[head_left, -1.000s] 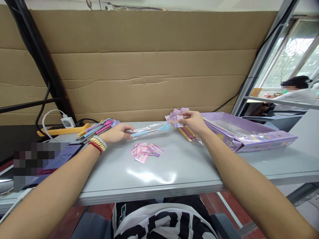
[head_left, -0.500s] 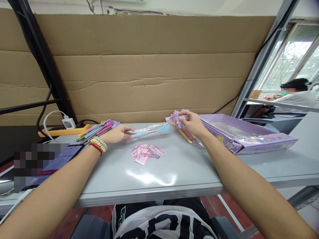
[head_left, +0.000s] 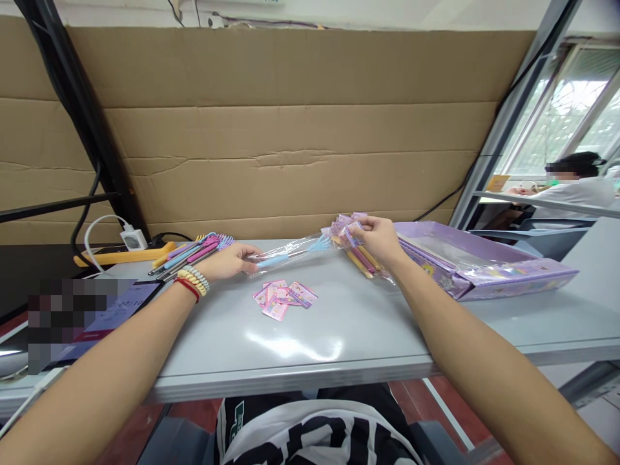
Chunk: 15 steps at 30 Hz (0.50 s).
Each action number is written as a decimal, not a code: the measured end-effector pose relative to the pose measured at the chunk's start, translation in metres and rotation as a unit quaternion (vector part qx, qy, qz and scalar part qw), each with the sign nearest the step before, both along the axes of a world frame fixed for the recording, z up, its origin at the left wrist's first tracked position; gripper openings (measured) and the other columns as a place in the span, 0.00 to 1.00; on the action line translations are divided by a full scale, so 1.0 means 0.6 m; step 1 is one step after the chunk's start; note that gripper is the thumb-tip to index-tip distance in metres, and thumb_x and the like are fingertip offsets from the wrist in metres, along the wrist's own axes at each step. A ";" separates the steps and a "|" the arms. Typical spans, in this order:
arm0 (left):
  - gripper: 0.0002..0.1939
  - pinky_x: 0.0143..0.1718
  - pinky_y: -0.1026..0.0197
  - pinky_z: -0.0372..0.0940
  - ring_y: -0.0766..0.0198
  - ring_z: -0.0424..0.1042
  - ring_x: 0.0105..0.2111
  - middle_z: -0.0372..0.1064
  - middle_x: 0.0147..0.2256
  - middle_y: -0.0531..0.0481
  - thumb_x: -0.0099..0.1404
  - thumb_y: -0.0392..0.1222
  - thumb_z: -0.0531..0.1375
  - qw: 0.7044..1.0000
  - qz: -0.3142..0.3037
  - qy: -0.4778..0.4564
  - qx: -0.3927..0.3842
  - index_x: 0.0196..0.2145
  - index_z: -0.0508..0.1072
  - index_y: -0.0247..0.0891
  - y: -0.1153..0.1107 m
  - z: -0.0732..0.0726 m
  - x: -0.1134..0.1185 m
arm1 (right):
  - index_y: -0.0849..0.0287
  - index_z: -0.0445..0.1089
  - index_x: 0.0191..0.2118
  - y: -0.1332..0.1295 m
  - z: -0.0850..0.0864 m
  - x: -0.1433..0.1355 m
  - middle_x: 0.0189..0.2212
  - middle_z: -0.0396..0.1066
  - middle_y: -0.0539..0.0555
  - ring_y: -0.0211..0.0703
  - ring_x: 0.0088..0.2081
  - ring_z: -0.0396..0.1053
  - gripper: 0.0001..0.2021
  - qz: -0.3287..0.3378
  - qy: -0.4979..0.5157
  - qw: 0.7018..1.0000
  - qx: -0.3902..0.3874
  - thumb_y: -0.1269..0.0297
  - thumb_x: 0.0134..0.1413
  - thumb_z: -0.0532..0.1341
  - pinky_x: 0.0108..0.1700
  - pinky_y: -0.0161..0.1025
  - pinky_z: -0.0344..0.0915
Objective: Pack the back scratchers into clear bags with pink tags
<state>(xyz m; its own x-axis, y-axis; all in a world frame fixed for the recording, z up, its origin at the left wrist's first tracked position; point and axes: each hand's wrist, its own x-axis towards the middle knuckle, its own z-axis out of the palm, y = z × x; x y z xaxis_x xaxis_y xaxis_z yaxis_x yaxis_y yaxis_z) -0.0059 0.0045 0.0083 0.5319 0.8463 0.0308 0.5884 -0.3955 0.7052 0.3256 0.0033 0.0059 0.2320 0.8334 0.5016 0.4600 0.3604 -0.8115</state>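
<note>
My left hand (head_left: pixel 233 260) is closed on the near left end of a clear plastic bag (head_left: pixel 296 248), fingertips pinching it. Inside the bag lies a light blue stick (head_left: pixel 274 261) with a pronged, fork-like end. My right hand (head_left: pixel 379 237) has its thumb and fingers pinched together at the bag's far right end, over a heap of bagged yellow and pink sticks (head_left: pixel 361 261) with purple printed tops. Whether it grips the blue stick's bag or a bag from the heap is hard to tell. Small pink printed cards (head_left: pixel 278 299) lie overlapping between my arms.
At left sits a bundle of coloured sticks (head_left: pixel 198 250) with metal shafts, beside a phone-like screen (head_left: pixel 116 313) and a white charger (head_left: pixel 133 239). An open purple box (head_left: pixel 523 279) stands at right. Cardboard (head_left: pixel 290 129) closes off the back. Another person (head_left: pixel 576 187) sits far right.
My right hand has shifted slightly to the right at the bag's end. My left hand and the cards have hardly moved.
</note>
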 end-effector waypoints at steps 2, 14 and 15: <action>0.20 0.38 0.59 0.64 0.60 0.69 0.34 0.73 0.33 0.50 0.51 0.46 0.61 1.000 0.000 0.003 0.003 0.41 0.73 0.36 0.000 0.000 0.000 | 0.64 0.73 0.34 0.004 -0.003 0.001 0.31 0.76 0.56 0.42 0.31 0.71 0.12 0.000 -0.002 1.000 0.005 0.62 0.42 0.63 0.35 0.36 0.65; 0.19 0.38 0.58 0.65 0.60 0.70 0.34 0.73 0.34 0.49 0.51 0.46 0.61 1.000 -0.007 -0.004 -0.002 0.41 0.73 0.36 0.003 -0.004 -0.001 | 0.61 0.69 0.31 0.006 -0.009 -0.004 0.27 0.73 0.54 0.41 0.28 0.69 0.14 -0.009 0.006 0.999 0.035 0.53 0.45 0.63 0.30 0.35 0.65; 0.19 0.38 0.58 0.65 0.60 0.69 0.34 0.73 0.34 0.49 0.51 0.46 0.61 1.000 -0.007 -0.006 -0.003 0.41 0.73 0.36 0.002 -0.003 0.000 | 0.61 0.69 0.30 0.004 -0.007 -0.005 0.26 0.73 0.54 0.41 0.28 0.69 0.14 -0.003 0.023 0.999 0.034 0.54 0.42 0.65 0.30 0.36 0.65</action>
